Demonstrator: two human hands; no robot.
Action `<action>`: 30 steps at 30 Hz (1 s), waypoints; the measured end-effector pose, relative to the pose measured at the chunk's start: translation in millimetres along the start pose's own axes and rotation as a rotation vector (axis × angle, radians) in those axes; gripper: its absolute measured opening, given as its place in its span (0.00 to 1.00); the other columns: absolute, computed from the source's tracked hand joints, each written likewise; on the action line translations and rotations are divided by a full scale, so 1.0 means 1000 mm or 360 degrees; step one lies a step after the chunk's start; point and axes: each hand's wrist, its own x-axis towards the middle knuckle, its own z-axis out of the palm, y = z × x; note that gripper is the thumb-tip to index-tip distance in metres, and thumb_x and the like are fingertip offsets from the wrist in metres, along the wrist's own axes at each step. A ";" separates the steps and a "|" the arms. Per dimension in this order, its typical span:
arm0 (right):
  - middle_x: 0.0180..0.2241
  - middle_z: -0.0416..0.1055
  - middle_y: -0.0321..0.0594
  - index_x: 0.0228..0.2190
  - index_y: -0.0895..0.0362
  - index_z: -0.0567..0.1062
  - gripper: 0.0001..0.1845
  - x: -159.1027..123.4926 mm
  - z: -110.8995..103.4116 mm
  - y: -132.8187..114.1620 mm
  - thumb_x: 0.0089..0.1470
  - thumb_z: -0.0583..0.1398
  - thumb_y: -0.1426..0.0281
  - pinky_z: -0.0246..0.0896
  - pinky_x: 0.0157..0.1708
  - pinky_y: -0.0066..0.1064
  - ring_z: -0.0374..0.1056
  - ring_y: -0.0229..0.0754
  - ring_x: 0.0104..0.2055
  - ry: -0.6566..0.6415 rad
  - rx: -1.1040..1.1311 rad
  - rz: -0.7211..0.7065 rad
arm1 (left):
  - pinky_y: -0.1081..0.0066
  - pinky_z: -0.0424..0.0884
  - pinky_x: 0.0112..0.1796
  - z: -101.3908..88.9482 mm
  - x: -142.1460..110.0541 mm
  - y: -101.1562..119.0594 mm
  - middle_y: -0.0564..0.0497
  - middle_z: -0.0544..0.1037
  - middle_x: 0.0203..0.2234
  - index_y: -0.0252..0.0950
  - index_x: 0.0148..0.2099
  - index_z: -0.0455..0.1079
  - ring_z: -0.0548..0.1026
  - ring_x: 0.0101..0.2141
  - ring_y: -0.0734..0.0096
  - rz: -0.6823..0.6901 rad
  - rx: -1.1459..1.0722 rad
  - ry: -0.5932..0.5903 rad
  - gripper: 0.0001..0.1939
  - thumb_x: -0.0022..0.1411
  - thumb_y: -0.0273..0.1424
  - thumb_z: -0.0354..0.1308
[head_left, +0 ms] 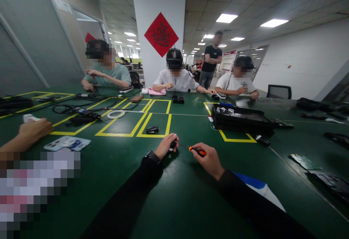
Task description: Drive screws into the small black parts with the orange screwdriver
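Note:
My left hand (167, 145) is closed around a small black part (172, 145) resting on the green table (114, 181). My right hand (208, 160) grips an orange-handled screwdriver (196, 150), and its thin shaft points left into the black part. Both of my arms wear dark sleeves, and a watch (151, 156) sits on my left wrist. Another small black part (152, 129) lies just beyond, inside a yellow-taped box.
A black tray (240, 120) stands at the right. Cables (79, 113), a white ring (116, 114) and a card (67, 143) lie at the left, near a co-worker's hand (34, 130). Three people sit across the table; another stands behind them.

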 end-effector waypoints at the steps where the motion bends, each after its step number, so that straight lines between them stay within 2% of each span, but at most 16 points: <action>1: 0.32 0.72 0.38 0.32 0.55 0.72 0.09 0.000 0.000 0.000 0.49 0.55 0.67 0.60 0.35 0.29 0.67 0.38 0.33 -0.0006 -0.0004 0.0003 | 0.77 0.60 0.20 0.000 0.000 0.000 0.54 0.69 0.20 0.34 0.33 0.61 0.66 0.17 0.79 -0.0007 0.0008 0.0004 0.18 0.58 0.44 0.42; 9: 0.31 0.69 0.40 0.32 0.55 0.72 0.09 0.002 0.001 0.006 0.48 0.56 0.66 0.58 0.34 0.30 0.64 0.40 0.33 -0.0078 -0.0087 0.0052 | 0.77 0.63 0.23 0.002 0.003 -0.006 0.56 0.68 0.20 0.35 0.35 0.60 0.66 0.18 0.80 0.0036 0.0168 0.0071 0.14 0.53 0.41 0.52; 13: 0.30 0.66 0.40 0.30 0.56 0.73 0.08 0.004 0.005 0.014 0.48 0.57 0.67 0.57 0.35 0.31 0.62 0.39 0.33 -0.0084 -0.0109 0.0054 | 0.77 0.63 0.25 0.002 0.003 -0.007 0.56 0.68 0.22 0.35 0.35 0.61 0.67 0.20 0.80 0.0106 0.0276 0.0084 0.13 0.54 0.40 0.51; 19: 0.31 0.65 0.39 0.32 0.56 0.72 0.10 0.004 0.010 0.027 0.50 0.56 0.65 0.56 0.38 0.32 0.61 0.40 0.36 -0.0229 -0.0091 0.0075 | 0.77 0.62 0.26 0.003 0.002 -0.005 0.56 0.67 0.23 0.36 0.36 0.61 0.68 0.23 0.79 0.0135 0.0359 0.0081 0.12 0.54 0.40 0.51; 25: 0.32 0.66 0.41 0.30 0.57 0.72 0.13 0.006 0.009 0.026 0.55 0.49 0.67 0.56 0.40 0.32 0.61 0.39 0.37 -0.0259 -0.0039 0.0065 | 0.76 0.63 0.27 0.003 0.002 -0.005 0.56 0.66 0.23 0.36 0.36 0.61 0.68 0.23 0.78 0.0123 0.0367 0.0090 0.13 0.54 0.40 0.51; 30: 0.33 0.66 0.40 0.32 0.57 0.71 0.08 0.006 0.008 0.025 0.52 0.53 0.69 0.56 0.39 0.33 0.61 0.39 0.37 -0.0235 0.0012 0.0077 | 0.75 0.64 0.28 0.003 0.001 -0.005 0.56 0.66 0.23 0.36 0.37 0.61 0.68 0.22 0.78 0.0114 0.0359 0.0100 0.14 0.53 0.40 0.52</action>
